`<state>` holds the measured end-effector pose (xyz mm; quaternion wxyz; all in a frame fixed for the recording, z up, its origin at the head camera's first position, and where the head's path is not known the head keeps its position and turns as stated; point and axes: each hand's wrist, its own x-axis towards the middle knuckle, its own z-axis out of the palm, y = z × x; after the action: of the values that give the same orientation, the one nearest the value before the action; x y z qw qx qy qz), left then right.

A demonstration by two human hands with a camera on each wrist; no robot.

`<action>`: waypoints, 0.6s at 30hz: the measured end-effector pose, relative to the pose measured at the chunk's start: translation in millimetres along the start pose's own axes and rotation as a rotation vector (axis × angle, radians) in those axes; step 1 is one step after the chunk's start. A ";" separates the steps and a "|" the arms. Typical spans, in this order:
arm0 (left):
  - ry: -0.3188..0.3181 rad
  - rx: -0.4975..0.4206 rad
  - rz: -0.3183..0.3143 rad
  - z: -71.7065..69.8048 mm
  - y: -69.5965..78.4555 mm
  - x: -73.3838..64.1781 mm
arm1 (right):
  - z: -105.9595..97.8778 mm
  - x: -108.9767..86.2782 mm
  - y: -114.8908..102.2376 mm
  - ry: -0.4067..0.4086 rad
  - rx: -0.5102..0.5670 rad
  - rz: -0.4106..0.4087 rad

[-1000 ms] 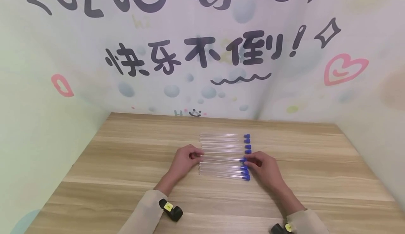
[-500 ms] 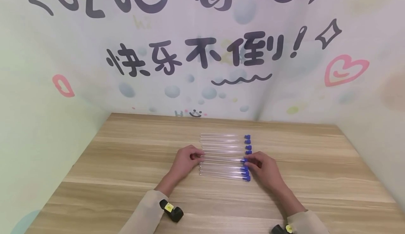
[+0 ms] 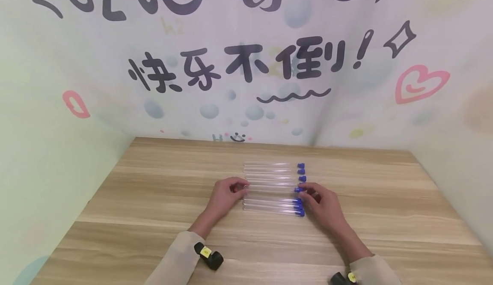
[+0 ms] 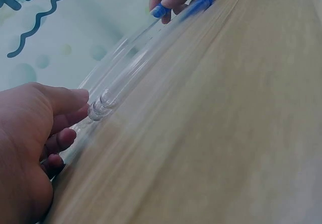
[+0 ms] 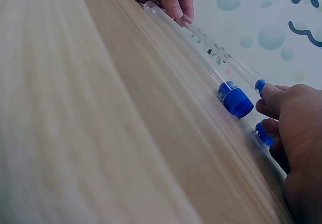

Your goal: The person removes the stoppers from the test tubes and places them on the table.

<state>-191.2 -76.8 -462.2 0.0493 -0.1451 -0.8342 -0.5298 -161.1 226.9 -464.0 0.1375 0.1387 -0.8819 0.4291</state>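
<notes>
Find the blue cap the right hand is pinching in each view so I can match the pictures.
Head: blue cap right of centre, below mid-height, pinched by the right hand.
Left wrist: blue cap near the top edge, about midway across.
Right wrist: blue cap right of centre, just above mid-height.
Shared landmark: the left hand, in all three views.

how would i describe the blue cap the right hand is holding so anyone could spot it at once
On the wood-grain table, find the clear tubes lying side by side. At their right-hand ends is a line of small blue caps. Yours is the blue cap mid-line, the only one pinched between finger and thumb of the right hand.
</notes>
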 end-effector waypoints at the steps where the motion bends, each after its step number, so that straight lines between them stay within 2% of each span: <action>1: -0.001 -0.003 0.000 0.1 0.1 0.2 | -0.2 0.1 -0.5 0.002 0.002 0.008; 10: -0.013 -0.018 0.021 0.7 -0.2 -0.3 | 1.7 0.6 -3.6 0.048 0.051 0.082; 18: -0.017 -0.042 0.031 0.8 -0.2 -1.2 | 2.9 0.2 -8.5 0.035 0.077 0.163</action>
<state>-190.0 -76.4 -463.0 0.0475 -0.1636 -0.8209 -0.5451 -158.5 219.5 -459.5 0.1118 0.0642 -0.8705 0.4749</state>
